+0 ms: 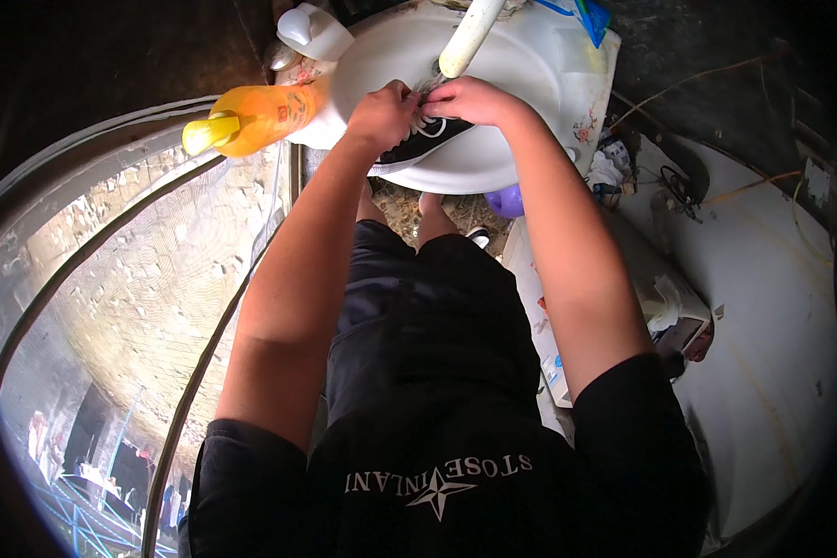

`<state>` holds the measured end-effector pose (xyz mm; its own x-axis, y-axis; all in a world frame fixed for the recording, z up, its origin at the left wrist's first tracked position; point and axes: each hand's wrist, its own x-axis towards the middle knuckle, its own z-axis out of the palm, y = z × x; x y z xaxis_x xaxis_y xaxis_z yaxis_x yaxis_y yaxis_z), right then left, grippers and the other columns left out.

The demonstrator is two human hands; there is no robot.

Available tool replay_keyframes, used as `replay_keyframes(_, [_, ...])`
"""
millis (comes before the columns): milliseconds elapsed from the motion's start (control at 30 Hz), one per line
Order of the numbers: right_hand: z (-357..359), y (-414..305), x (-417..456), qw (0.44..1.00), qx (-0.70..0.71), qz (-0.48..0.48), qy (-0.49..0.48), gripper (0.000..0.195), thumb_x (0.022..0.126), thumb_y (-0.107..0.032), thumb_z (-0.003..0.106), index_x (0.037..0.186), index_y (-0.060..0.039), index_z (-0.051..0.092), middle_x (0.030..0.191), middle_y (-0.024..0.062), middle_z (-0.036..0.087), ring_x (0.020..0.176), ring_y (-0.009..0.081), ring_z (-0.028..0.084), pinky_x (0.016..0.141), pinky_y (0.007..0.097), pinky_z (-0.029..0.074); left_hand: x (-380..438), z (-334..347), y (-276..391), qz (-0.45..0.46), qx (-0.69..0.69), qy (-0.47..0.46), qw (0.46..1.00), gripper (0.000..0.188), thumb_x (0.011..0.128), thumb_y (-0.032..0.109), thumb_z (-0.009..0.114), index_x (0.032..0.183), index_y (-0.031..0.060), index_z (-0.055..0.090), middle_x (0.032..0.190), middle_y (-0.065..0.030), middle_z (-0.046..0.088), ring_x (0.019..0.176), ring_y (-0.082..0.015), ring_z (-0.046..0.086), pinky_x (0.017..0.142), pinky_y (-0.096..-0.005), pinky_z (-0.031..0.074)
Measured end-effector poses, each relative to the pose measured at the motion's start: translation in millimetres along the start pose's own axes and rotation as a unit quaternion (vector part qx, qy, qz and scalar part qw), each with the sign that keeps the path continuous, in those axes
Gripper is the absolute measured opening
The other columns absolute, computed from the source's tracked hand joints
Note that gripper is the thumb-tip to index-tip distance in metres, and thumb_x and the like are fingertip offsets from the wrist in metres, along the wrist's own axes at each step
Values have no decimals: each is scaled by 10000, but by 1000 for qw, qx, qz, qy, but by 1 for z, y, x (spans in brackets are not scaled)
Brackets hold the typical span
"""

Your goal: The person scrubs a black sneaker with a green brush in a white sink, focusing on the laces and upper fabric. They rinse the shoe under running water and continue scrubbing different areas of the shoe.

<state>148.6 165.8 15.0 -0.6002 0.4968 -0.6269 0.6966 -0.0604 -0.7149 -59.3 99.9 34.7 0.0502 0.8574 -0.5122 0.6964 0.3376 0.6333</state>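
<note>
A black shoe with white laces [429,137] rests over the near left part of a white washbasin [530,150]. My left hand [385,115] is at the shoe's laces, its fingers pinched near the upper eyelets. My right hand [471,101] meets it there from the other side, thumb and fingers closed on the lace area. The fingertips of both hands nearly touch, and they partly hide the laces and the shoe's far end. Just beyond the hands, a whitish tube-shaped spout [469,38] reaches over the basin.
An orange bottle with a yellow cap [268,115] stands left of the basin, near a white pump bottle [317,33]. A blue plastic item [591,21] lies at the back right rim. Below the basin are a purple object [506,201] and another shoe [479,237]. A window is at left.
</note>
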Motion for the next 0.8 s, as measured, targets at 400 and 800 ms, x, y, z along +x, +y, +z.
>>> replay_keyframes(400, [0, 2, -19, 999, -32, 22, 18, 311, 1001, -344, 709, 1134, -69, 766, 979, 121, 766, 908, 240, 705, 840, 400, 548, -15, 8, -1, 43, -47, 34, 997, 554, 1007, 331, 668, 1460, 99, 448, 1095, -236, 767, 1046, -444, 721, 901, -516, 575])
replay_keyframes(800, [-19, -4, -14, 997, -65, 16, -25, 321, 1020, -342, 671, 1163, -70, 760, 1069, 141, 772, 988, 271, 712, 907, 414, 537, -23, -2, 10, 73, -13, -38, 996, 421, 1017, 263, 667, 1424, 211, 573, 1083, -172, 768, 1015, -380, 738, 907, -453, 576])
